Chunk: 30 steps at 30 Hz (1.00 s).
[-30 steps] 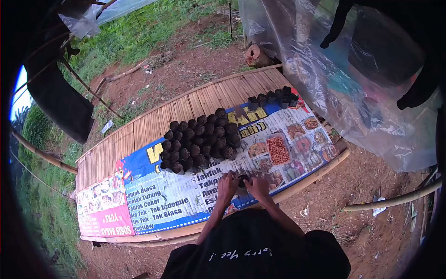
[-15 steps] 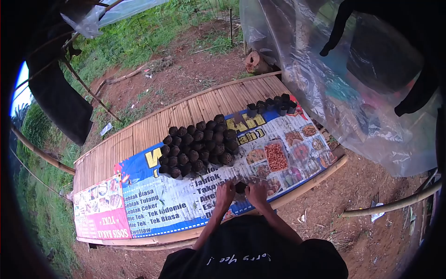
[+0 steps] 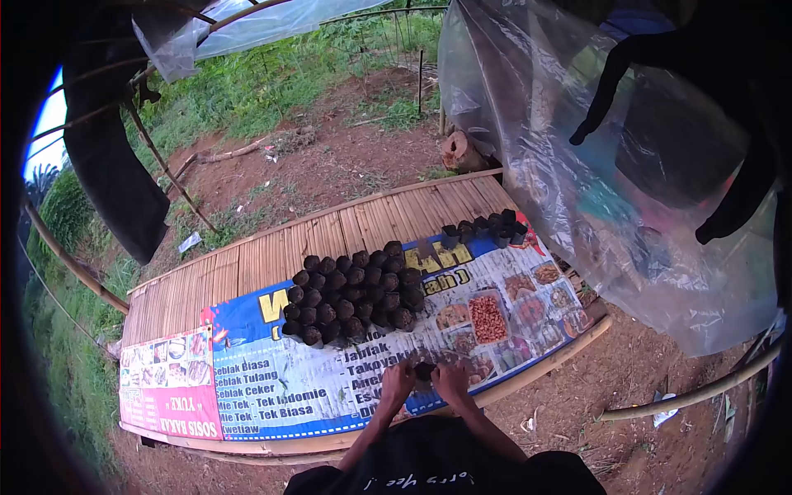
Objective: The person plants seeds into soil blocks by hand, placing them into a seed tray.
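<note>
A small black planting bag [image 3: 425,370], dark with soil at its top, stands at the near edge of the banner between my two hands. My left hand [image 3: 398,382] grips its left side with the fingers curled in. On the opposite side, my right hand [image 3: 450,380] is closed on it in the same way. Just beyond the hands sits a clear tub of reddish-brown seeds [image 3: 488,318]. A tight cluster of soil-filled black bags [image 3: 353,295] stands upright to the left. The fingertips are too small to make out in detail.
A printed banner [image 3: 280,379] covers much of the bamboo-slat table [image 3: 239,270]. More black bags [image 3: 487,228] stand at the far right corner. Clear plastic sheeting [image 3: 569,198] hangs to the right, and a bamboo pole [image 3: 693,388] lies beyond the table's right end.
The camera has tilted up, so the table sits lower in view. Both hands stay at the same black bag, drawn slightly closer together around it.
</note>
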Each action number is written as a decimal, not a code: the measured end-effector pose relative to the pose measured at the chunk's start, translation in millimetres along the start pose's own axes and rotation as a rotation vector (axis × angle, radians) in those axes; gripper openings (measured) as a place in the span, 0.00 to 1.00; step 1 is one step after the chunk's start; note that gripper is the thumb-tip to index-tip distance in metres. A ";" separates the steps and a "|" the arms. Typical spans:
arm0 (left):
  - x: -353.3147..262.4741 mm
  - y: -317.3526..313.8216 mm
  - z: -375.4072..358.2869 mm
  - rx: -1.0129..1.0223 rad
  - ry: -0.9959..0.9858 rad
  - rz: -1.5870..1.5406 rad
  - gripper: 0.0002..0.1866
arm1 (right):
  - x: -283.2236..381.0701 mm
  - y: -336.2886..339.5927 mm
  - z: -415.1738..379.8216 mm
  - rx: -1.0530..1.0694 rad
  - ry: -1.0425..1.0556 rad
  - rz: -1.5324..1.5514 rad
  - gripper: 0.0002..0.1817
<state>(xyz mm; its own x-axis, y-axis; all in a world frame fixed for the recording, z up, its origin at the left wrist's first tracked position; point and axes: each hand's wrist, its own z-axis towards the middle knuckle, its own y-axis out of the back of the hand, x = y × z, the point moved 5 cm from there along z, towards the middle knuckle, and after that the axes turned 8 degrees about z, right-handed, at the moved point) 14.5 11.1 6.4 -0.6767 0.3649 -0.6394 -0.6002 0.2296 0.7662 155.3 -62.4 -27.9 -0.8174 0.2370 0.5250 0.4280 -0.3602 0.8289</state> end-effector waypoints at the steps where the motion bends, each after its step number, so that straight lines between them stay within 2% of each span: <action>1: 3.1 -2.9 -0.9 0.021 0.021 0.030 0.05 | -2.7 -4.3 -1.5 0.031 -0.024 -0.014 0.12; 7: 2.5 0.9 -3.1 -0.009 0.030 -0.059 0.06 | 8.2 9.4 4.6 0.001 -0.023 0.015 0.12; 9: 6.4 -2.1 -5.4 0.049 0.050 0.006 0.06 | 4.5 4.6 2.1 0.031 -0.027 0.026 0.12; 11: -5.3 8.8 -3.1 0.000 -0.012 -0.027 0.07 | 7.0 11.9 0.0 -0.086 0.014 -0.008 0.13; 13: -2.7 6.9 2.3 0.024 0.068 -0.016 0.12 | 5.4 14.3 -2.8 -0.070 -0.079 0.077 0.15; 15: -12.4 13.1 7.5 -0.051 -0.027 0.088 0.14 | 3.7 17.4 -7.9 -0.065 -0.181 0.155 0.16; 17: -14.9 10.3 14.6 -0.021 -0.073 0.130 0.15 | 8.4 22.7 -9.3 -0.022 -0.193 0.273 0.17; 18: -17.3 9.5 17.1 -0.038 -0.093 0.103 0.10 | 6.1 19.6 -11.0 -0.016 -0.202 0.271 0.17; 21: -6.3 -5.1 28.5 0.051 -0.118 0.127 0.06 | 6.0 12.4 -11.0 -0.050 -0.116 0.195 0.16; 24: -12.4 2.7 24.6 0.001 -0.122 0.091 0.06 | 9.2 15.5 -5.0 -0.028 -0.112 0.182 0.13; 27: -13.1 12.0 18.5 -0.007 -0.095 0.027 0.06 | 16.3 28.1 -2.3 -0.092 -0.064 0.149 0.13; 30: 0.5 2.9 14.6 0.009 -0.052 0.005 0.05 | 8.2 22.8 -1.9 -0.064 -0.101 0.243 0.13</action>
<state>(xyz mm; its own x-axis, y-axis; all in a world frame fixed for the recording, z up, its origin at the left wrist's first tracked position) 18.7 25.1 9.2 -0.6566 0.4123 -0.6315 -0.5926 0.2360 0.7702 157.7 -70.4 -5.0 -0.6497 0.2245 0.7263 0.5788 -0.4734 0.6640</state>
